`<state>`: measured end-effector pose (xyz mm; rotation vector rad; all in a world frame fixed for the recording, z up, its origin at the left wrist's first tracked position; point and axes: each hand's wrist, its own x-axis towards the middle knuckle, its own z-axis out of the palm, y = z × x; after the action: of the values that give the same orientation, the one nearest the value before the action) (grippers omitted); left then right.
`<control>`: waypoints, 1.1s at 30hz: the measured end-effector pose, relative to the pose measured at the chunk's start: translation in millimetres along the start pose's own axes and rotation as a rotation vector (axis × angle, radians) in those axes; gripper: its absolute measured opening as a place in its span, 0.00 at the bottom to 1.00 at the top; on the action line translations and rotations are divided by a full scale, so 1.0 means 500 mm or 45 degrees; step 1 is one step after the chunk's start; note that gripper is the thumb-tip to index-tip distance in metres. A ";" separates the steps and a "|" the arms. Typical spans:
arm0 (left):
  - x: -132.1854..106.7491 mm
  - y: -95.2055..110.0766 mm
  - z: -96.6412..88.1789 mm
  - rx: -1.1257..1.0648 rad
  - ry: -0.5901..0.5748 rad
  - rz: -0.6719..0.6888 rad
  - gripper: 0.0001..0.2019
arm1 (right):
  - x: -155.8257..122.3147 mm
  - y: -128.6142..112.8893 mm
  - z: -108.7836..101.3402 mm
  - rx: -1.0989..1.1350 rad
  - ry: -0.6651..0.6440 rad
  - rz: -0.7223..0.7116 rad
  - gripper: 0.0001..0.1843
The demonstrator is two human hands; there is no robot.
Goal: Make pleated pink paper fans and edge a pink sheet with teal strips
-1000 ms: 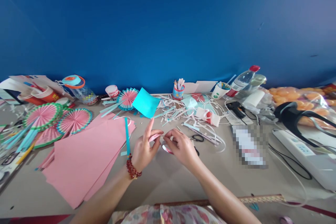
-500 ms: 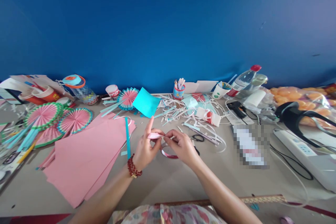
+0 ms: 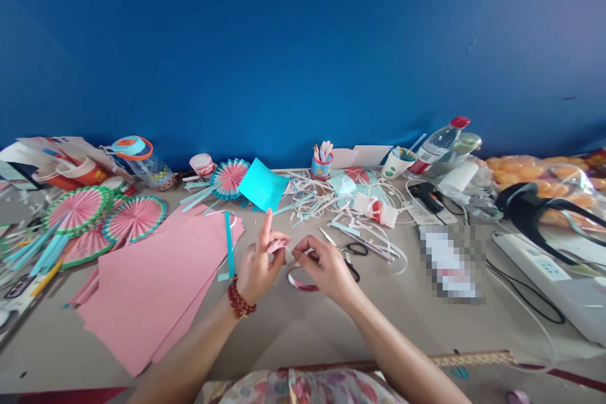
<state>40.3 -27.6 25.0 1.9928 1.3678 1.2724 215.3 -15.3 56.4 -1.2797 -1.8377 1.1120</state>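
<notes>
My left hand (image 3: 258, 263), with a red bead bracelet at the wrist, pinches a small folded pink paper piece (image 3: 277, 244); its index finger points up. My right hand (image 3: 323, 264) is closed too, its fingertips pinching a thin pale strip right beside that piece. Under the right hand hangs a curl of pink-and-white strip or tape (image 3: 299, 281), just above the table. Black-handled scissors (image 3: 350, 254) lie just behind my right hand.
A stack of pink paper sheets (image 3: 151, 284) with a teal strip (image 3: 230, 246) lies left. Pink pleated fans (image 3: 133, 216) sit farther left. Paper scraps (image 3: 326, 202), cups, bottles, a teal sheet (image 3: 262, 185), a power strip (image 3: 544, 265) and cables crowd the back and right.
Both hands have stayed in the same spot, working the pink piece. The looped strip has dropped lower under my right hand, and my left index finger has lifted straighter.
</notes>
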 end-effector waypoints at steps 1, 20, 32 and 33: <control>0.000 -0.001 -0.001 0.003 0.000 -0.012 0.38 | -0.001 -0.001 0.000 0.010 -0.009 -0.004 0.09; 0.005 -0.020 -0.007 0.226 0.000 -0.030 0.37 | -0.032 -0.039 -0.012 -0.075 -0.035 -0.030 0.07; 0.011 -0.024 -0.018 0.268 0.006 -0.024 0.32 | -0.058 -0.066 -0.015 0.114 -0.111 0.002 0.05; 0.012 -0.025 -0.018 0.262 0.010 -0.028 0.31 | -0.059 -0.067 -0.015 0.129 -0.120 0.006 0.05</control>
<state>26.8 -18.4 23.2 2.1012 1.5758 1.1715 217.4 -46.7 89.0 -1.1925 -1.8224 1.2711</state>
